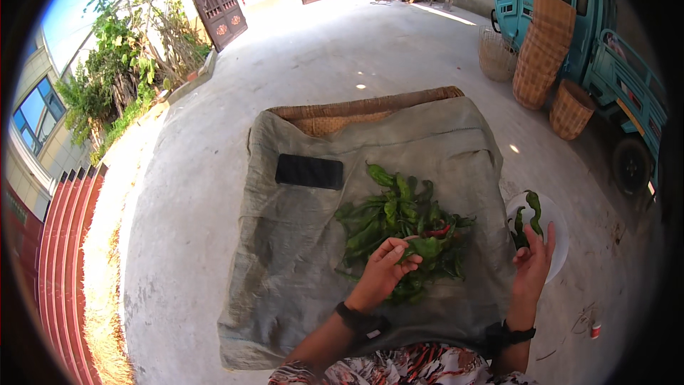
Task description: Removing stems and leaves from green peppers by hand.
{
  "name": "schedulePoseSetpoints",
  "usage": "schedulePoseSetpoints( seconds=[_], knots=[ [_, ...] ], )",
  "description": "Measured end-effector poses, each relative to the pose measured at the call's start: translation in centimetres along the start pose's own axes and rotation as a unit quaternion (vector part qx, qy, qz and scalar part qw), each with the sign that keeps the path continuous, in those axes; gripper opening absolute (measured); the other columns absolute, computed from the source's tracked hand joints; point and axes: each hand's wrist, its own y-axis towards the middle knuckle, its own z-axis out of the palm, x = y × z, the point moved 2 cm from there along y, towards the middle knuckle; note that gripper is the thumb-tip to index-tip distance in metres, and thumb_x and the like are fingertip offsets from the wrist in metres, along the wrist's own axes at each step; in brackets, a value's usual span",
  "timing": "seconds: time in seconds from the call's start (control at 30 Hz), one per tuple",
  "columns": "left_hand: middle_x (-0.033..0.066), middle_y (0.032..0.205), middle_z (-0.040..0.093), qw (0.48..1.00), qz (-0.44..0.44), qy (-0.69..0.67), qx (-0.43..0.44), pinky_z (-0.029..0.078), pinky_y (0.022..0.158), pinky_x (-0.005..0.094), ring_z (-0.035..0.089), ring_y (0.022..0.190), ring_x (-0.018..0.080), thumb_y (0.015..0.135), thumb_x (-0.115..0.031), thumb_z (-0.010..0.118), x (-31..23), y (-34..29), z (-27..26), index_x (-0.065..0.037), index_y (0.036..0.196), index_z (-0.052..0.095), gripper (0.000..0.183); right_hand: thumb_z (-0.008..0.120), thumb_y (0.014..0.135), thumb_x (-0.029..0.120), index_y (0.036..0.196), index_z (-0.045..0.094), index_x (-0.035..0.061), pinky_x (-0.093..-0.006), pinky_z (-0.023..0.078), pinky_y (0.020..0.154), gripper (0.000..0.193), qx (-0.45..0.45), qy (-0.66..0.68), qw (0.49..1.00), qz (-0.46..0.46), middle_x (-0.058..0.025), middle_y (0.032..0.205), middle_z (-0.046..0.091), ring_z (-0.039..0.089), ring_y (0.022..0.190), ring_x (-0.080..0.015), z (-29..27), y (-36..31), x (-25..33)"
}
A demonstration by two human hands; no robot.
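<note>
A heap of green peppers point(374, 224), with a red one point(436, 231) among them, lies on a grey-green cloth point(285, 271). At the near side of the heap, my left hand point(385, 273) pinches a green pepper point(425, 247) between thumb and fingers. To the right, my right hand point(533, 264) is over a round white container point(558, 242), its fingers stretched out and apart. Just beyond those fingertips is a curved green pepper point(534, 207), with another point(519, 227) beside it. Whether they touch the hand or rest in the container, I cannot tell.
A black phone point(309, 172) lies on the cloth, left of the heap. The cloth covers a woven mat point(335, 122). Wicker baskets point(571, 109) and a teal three-wheeled truck point(627, 78) stand at the far right. Red steps point(68, 271) and plants point(114, 78) line the left.
</note>
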Motion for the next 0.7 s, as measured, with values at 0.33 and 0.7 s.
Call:
schedulePoseSetpoints(
  seconds=[0.33,0.7],
  knots=[
    [0.01,0.137,0.039,0.988,-0.038,0.121,0.089,0.049,0.082,0.0291,0.06,0.096,0.0182,0.092,-0.006,0.053,0.1,-1.0,2.1,-0.008,0.109,0.05,0.016,0.051,0.095,0.031,0.122,0.052,0.0054,-0.0279,0.044,0.056,0.037,0.445,-0.352,0.822,0.044,-0.0099,0.082,0.064,0.059,0.061,-0.0144,4.8,-5.9,-2.8],
    [0.0128,0.131,0.048,0.993,-0.025,0.094,0.062,0.048,0.072,0.0282,0.059,0.079,0.0152,0.093,-0.013,0.05,-0.6,-0.7,2.0,-0.008,0.111,0.05,0.018,0.051,0.095,0.027,0.098,0.057,-0.0001,-0.028,0.044,0.058,0.028,0.466,-0.358,0.807,0.054,-0.0072,0.071,0.059,0.057,0.061,-0.0158,3.2,-4.7,-3.7]
  ],
)
